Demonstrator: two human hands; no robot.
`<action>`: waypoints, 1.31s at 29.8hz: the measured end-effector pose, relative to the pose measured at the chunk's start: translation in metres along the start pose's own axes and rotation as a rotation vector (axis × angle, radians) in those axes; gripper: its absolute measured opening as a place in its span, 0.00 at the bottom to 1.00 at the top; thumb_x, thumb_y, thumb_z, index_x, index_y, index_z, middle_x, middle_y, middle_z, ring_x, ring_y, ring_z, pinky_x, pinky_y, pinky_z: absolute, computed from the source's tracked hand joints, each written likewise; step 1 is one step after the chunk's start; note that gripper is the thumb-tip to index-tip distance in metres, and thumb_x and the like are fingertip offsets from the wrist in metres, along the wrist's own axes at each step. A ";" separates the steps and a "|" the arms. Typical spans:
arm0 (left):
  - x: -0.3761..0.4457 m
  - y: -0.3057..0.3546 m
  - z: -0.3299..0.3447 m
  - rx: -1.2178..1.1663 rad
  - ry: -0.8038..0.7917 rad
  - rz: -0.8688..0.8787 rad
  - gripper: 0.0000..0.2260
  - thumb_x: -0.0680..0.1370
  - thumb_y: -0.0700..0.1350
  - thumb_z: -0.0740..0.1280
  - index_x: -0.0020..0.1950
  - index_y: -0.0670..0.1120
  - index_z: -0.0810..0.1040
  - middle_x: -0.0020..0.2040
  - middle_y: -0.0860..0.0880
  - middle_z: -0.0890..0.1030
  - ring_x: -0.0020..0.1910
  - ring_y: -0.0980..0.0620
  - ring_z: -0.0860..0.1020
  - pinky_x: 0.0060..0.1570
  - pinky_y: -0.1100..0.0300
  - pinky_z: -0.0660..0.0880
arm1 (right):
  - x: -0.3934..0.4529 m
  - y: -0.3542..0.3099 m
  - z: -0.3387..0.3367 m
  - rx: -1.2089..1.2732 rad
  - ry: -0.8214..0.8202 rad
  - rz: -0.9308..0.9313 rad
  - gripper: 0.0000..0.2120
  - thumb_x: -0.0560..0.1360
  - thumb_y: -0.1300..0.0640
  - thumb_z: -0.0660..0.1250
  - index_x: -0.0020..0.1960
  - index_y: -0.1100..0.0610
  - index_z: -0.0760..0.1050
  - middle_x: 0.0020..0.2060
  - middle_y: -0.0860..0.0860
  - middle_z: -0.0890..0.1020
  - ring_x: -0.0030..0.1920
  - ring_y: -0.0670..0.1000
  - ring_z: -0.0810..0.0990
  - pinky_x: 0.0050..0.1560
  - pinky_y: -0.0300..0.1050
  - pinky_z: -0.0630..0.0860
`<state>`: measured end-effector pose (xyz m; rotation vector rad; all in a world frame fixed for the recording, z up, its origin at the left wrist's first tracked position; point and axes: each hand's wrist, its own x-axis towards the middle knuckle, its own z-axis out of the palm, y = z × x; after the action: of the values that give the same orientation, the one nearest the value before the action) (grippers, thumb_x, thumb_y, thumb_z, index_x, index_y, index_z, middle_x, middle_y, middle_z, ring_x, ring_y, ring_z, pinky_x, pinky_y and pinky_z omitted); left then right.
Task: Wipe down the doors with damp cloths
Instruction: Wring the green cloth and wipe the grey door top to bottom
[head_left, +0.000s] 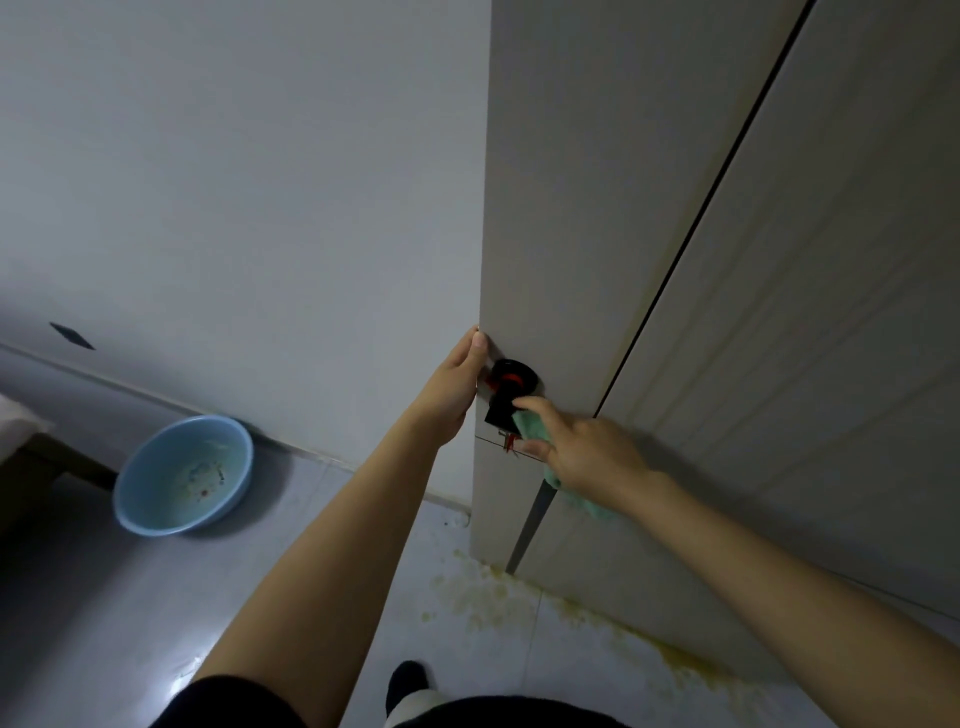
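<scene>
Right hand pinches the green damp cloth against the black door handle; left hand grips the door edge just beside it; risk: cloth could snag on the handle, or the door may swing if that grip slackens.

Matt beige door with a faint grain, soft green cloth, glossy black handle, shiny floor tiles, smooth blue plastic basin far left.

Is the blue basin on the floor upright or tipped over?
Upright. The blue basin sits on the floor with its open mouth facing up and its inside bottom visible. Whether it holds water, cannot tell.
</scene>
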<state>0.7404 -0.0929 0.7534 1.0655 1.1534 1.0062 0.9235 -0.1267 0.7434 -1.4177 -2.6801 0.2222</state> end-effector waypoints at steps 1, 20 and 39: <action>0.000 0.000 0.000 0.007 -0.002 0.004 0.12 0.83 0.54 0.49 0.56 0.63 0.71 0.47 0.71 0.80 0.46 0.73 0.76 0.39 0.77 0.72 | -0.001 0.001 -0.001 -0.019 -0.007 0.016 0.26 0.80 0.42 0.51 0.74 0.52 0.56 0.40 0.51 0.80 0.30 0.51 0.73 0.27 0.42 0.61; 0.014 -0.007 -0.026 0.036 -0.197 0.111 0.18 0.78 0.61 0.55 0.66 0.59 0.72 0.63 0.60 0.77 0.64 0.61 0.73 0.61 0.63 0.71 | 0.026 -0.046 0.020 -0.121 0.236 0.434 0.29 0.79 0.41 0.36 0.50 0.54 0.73 0.34 0.51 0.78 0.33 0.53 0.76 0.28 0.42 0.60; -0.025 -0.016 -0.061 0.078 -0.538 0.136 0.17 0.76 0.59 0.59 0.56 0.48 0.65 0.50 0.51 0.69 0.47 0.59 0.71 0.49 0.72 0.70 | -0.011 -0.139 0.034 -0.210 0.538 0.934 0.25 0.79 0.48 0.48 0.39 0.60 0.78 0.31 0.54 0.80 0.34 0.56 0.76 0.40 0.48 0.58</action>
<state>0.6772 -0.1138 0.7371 1.3867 0.6905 0.7150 0.8116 -0.2157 0.7340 -2.2821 -1.5140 -0.3429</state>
